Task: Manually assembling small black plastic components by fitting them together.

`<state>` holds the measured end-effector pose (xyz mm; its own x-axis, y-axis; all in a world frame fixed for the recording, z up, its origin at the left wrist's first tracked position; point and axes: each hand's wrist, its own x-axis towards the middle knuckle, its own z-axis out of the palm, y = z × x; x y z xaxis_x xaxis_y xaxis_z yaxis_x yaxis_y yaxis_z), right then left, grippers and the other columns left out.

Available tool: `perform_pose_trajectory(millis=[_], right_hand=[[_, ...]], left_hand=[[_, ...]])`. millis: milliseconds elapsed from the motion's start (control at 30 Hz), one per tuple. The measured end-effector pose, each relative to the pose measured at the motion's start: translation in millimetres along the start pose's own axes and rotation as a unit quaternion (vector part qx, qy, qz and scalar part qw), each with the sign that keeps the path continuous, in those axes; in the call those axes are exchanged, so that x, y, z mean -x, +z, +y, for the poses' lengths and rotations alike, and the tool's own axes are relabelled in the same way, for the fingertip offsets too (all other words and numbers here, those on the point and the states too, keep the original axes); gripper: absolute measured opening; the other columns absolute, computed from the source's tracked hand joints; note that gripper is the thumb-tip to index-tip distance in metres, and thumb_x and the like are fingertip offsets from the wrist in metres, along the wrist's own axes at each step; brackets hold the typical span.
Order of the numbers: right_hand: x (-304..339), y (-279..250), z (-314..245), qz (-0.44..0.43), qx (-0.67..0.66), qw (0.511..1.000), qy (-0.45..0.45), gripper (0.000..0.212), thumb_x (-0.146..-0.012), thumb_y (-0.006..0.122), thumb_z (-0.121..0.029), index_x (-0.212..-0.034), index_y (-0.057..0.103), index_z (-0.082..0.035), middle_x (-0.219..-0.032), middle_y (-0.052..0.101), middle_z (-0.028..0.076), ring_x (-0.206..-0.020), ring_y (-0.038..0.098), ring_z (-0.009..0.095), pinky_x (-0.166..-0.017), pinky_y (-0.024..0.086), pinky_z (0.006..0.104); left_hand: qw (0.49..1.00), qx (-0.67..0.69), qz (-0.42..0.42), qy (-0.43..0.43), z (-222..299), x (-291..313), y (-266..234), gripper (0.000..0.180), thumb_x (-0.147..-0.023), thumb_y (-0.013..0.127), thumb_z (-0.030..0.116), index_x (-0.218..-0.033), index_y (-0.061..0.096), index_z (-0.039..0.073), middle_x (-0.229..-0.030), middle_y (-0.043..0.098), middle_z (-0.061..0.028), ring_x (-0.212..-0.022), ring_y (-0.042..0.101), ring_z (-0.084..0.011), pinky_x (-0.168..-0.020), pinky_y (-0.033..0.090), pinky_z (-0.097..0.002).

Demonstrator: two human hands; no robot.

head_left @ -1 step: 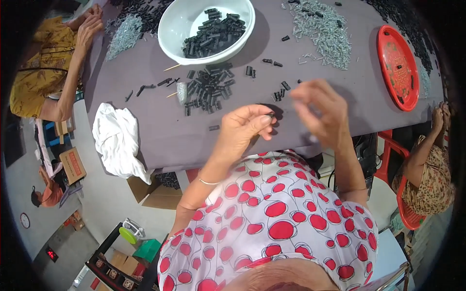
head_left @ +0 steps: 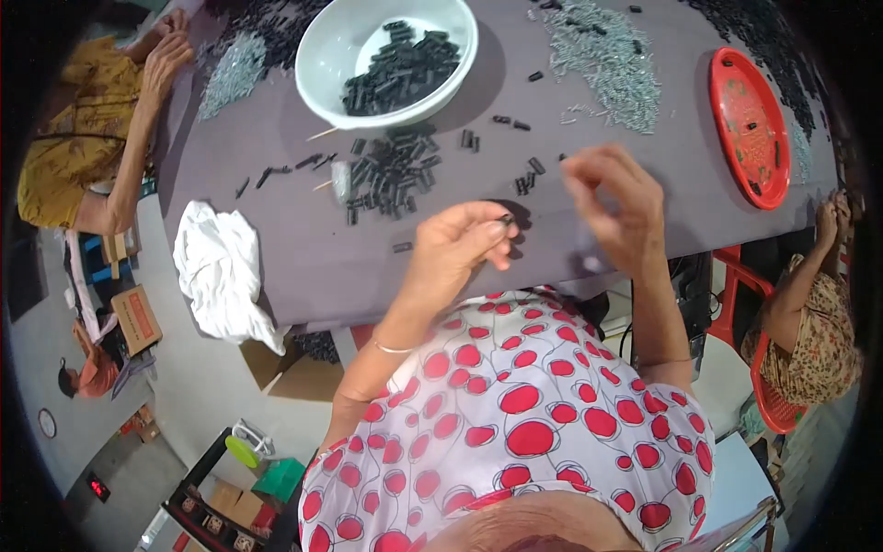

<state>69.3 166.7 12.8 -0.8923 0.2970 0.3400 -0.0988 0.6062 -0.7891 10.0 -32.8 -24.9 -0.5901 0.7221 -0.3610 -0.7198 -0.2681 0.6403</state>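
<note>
My left hand (head_left: 452,248) pinches a small black plastic piece (head_left: 506,221) between thumb and fingertips, just above the near part of the table. Facing it on the right, my right hand (head_left: 621,207) is raised with bent fingers. Motion blurs those fingers, and whether they hold anything cannot be made out. Beyond my left hand lies a heap of short black plastic tubes (head_left: 391,175). A few more black tubes (head_left: 529,179) rest on the cloth between the two hands. A white bowl (head_left: 317,87) with many black tubes in it stands farther back.
A pile of small metal springs (head_left: 612,78) lies at the back right, near a red oval tray (head_left: 756,175). A white cloth (head_left: 219,267) hangs over the table's left edge. Beside a whitish thimble-like piece (head_left: 341,182) lie thin sticks. Other people sit left and right.
The whole view has shifted slightly left. My right hand has moved a little to the right, away from my left hand, which keeps its pinch on the black piece.
</note>
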Motion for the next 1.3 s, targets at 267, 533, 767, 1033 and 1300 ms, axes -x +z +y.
perform_pose_trajectory(millis=[267, 533, 767, 1033, 1300], right_hand=[[4, -2, 26, -0.019, 0.142, 0.988, 0.048, 0.023, -0.077, 0.063, 0.002, -0.099, 0.062, -0.007, -0.075, 0.049, 0.007, -0.062, 0.053, 0.019, -0.057, 0.044, 0.0291], [6, 13, 32, -0.068, 0.268, 0.960, -0.048, 0.025, -0.073, 0.065, -0.007, -0.097, 0.058, -0.010, -0.082, 0.044, 0.007, -0.074, 0.052, 0.025, -0.059, 0.044, 0.0371], [1, 12, 20, -0.042, 0.002, 0.998, 0.043, 0.020, -0.072, 0.063, 0.003, -0.088, 0.059, -0.008, -0.073, 0.049, 0.003, -0.060, 0.050, 0.013, -0.055, 0.042, 0.0260], [8, 17, -1, -0.083, -0.386, 0.884, 0.252, 0.013, -0.082, 0.062, 0.004, -0.094, 0.064, 0.002, -0.081, 0.062, -0.001, -0.073, 0.054, 0.005, -0.063, 0.045, 0.0209], [9, 21, -14, -0.042, -0.323, 0.933, 0.150, 0.010, -0.082, 0.062, 0.005, -0.091, 0.064, 0.001, -0.082, 0.065, 0.003, -0.073, 0.058, 0.007, -0.066, 0.047, 0.0222]], left_hand=[[0.999, 0.002, -0.032, 0.000, 1, -1, -9, 0.016, -0.091, 0.056, 0.009, -0.102, 0.060, -0.002, -0.093, 0.062, -0.0113, -0.071, 0.059, -0.0114, -0.064, 0.055, -0.0273], [1.000, -0.005, -0.009, -0.023, 4, -1, -4, 0.016, -0.089, 0.059, 0.007, -0.103, 0.060, -0.001, -0.090, 0.065, -0.0114, -0.072, 0.061, -0.0118, -0.064, 0.054, -0.0260], [0.999, 0.031, -0.006, -0.018, 1, -6, -4, 0.018, -0.090, 0.060, 0.008, -0.105, 0.059, -0.002, -0.090, 0.065, -0.0110, -0.072, 0.061, -0.0116, -0.063, 0.054, -0.0255], [1.000, 0.013, 0.020, 0.007, 6, -1, 4, 0.018, -0.090, 0.060, 0.008, -0.104, 0.060, -0.002, -0.090, 0.065, -0.0098, -0.072, 0.061, -0.0109, -0.063, 0.054, -0.0249], [0.999, -0.007, 0.024, 0.022, 11, 3, 15, 0.020, -0.089, 0.061, 0.009, -0.105, 0.061, -0.003, -0.092, 0.065, -0.0095, -0.073, 0.061, -0.0104, -0.064, 0.054, -0.0243]])
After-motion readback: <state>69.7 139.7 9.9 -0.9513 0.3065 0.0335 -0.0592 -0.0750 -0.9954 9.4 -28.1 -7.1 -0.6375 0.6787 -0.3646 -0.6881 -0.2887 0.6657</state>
